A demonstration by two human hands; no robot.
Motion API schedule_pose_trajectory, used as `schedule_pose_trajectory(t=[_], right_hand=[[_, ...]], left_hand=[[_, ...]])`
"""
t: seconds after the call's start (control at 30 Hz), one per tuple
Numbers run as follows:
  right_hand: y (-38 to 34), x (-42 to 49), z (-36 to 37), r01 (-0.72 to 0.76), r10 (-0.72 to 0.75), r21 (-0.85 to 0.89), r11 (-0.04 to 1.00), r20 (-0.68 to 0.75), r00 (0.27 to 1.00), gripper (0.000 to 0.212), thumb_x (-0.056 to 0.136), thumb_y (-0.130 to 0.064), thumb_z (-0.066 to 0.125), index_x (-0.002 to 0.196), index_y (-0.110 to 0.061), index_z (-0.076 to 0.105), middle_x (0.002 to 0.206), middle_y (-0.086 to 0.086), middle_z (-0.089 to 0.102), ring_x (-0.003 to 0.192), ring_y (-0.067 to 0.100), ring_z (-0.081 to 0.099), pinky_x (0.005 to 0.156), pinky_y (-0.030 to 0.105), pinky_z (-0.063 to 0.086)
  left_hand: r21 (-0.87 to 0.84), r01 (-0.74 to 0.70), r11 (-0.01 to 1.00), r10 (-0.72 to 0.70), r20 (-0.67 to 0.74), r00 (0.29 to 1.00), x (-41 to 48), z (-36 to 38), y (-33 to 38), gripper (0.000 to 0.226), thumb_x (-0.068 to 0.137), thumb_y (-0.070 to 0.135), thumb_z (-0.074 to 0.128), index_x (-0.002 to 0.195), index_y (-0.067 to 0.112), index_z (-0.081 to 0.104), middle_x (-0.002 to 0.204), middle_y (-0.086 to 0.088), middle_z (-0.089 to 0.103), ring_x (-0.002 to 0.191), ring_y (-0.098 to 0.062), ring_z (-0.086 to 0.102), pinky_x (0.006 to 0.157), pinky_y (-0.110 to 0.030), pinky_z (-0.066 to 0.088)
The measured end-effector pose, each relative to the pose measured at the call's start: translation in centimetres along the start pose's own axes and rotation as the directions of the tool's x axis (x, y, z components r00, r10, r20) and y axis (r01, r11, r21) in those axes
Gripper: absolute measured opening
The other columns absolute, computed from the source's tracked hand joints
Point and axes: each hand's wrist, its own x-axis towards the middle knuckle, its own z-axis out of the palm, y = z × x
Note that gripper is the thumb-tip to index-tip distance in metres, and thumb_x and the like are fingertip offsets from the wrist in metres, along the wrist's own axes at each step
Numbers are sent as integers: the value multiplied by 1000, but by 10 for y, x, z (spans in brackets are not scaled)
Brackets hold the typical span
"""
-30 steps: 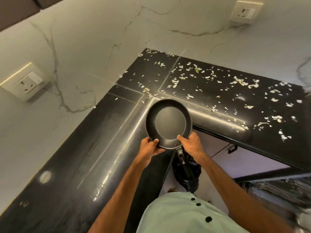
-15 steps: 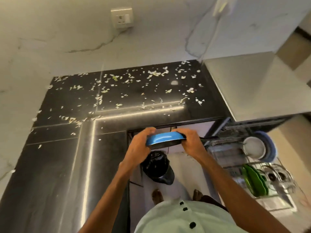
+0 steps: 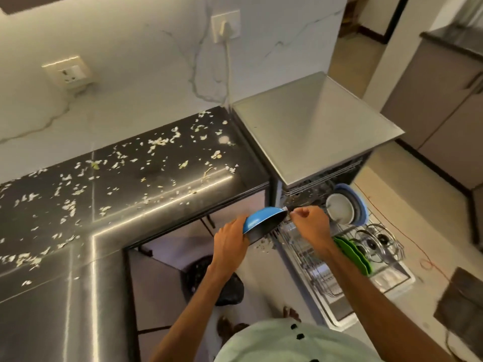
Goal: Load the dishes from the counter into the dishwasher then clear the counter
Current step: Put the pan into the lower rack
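A small frying pan (image 3: pixel 264 220), blue outside and black inside, is tilted on edge in the air between the counter and the dishwasher. My left hand (image 3: pixel 231 240) grips its lower rim. My right hand (image 3: pixel 312 224) grips the handle end at the pan's right side. Just right of the pan stands the open dishwasher (image 3: pixel 313 131) with its lower rack (image 3: pixel 311 265) pulled out. In the rack are a white bowl (image 3: pixel 339 208), a blue plate (image 3: pixel 359 205), green plates (image 3: pixel 355 253) and glass lids (image 3: pixel 376 240).
The black counter (image 3: pixel 78 257) is strewn with pale food scraps (image 3: pixel 156 142). A black bin bag (image 3: pixel 209 279) sits on the floor under the counter. Two wall sockets (image 3: pixel 68 72) are on the marble wall, one with a plug and cable. A red cord (image 3: pixel 410 244) lies on the floor.
I have turned right from the counter corner toward the dishwasher. The pan, held flat a second ago, is now tipped on edge and carried rightward to the rack.
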Motion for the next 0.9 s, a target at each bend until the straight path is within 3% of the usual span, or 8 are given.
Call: schedule_pose_trajectory(t=[0.07,0.13,0.17,0.33,0.5,0.63,0.73,0.9], right_hand=[[8,5,-24,-254,206,334,908,173,963,46,92,-40,67,95,6,73,83,19,74,73,28,70,71,43,63],[10,4,-44,-419,249,538,731,361,899,48,100,-38,61,100,9,69,90,26,73,71,32,73,56,36,62],[12,6,-51,-436,242,592,678,380,893,45,102,-34,60,103,10,68,92,28,73,71,31,74,53,33,61],[17,32,-73,-509,309,725,464,406,860,23,102,-6,56,112,14,60,93,27,68,80,32,71,45,27,57],[23,62,-72,-571,337,752,328,471,815,7,100,5,54,99,8,60,98,25,65,88,31,67,65,37,62],[40,95,-65,-578,412,742,339,435,801,17,100,7,52,116,10,58,95,21,67,85,29,68,58,34,62],[59,128,-58,-525,468,726,444,312,827,19,99,6,53,117,7,60,95,18,70,83,26,69,57,29,63],[107,182,-39,-460,515,707,537,158,843,21,101,-2,55,119,0,67,111,18,72,102,30,71,65,28,61]], left_hand=[[-14,-27,1000,27,17,999,10,16,24,33,95,17,58,128,23,59,113,1,71,99,-23,66,88,-40,51],[-2,-70,998,70,54,996,18,29,46,35,96,18,57,131,21,57,118,-1,70,103,-26,65,89,-38,47],[-2,-88,996,88,82,993,22,34,57,37,97,20,56,134,21,56,120,-1,69,105,-25,64,90,-36,45],[-25,-100,995,103,172,980,43,60,81,38,101,28,56,138,23,51,126,3,65,108,-13,60,95,-27,41],[-8,-54,999,54,282,958,71,74,83,47,97,13,56,143,22,48,132,0,62,114,-17,57,93,-20,33],[-27,-82,996,85,424,902,108,104,82,54,94,12,61,144,26,45,136,1,58,118,-15,56,100,-25,42],[-25,-99,995,97,539,837,140,137,88,60,94,19,65,149,23,40,145,0,49,129,-17,51,111,-35,42],[12,-173,985,127,629,767,194,201,93,67,91,21,68,149,23,34,149,1,42,135,-21,44,114,-42,37]])
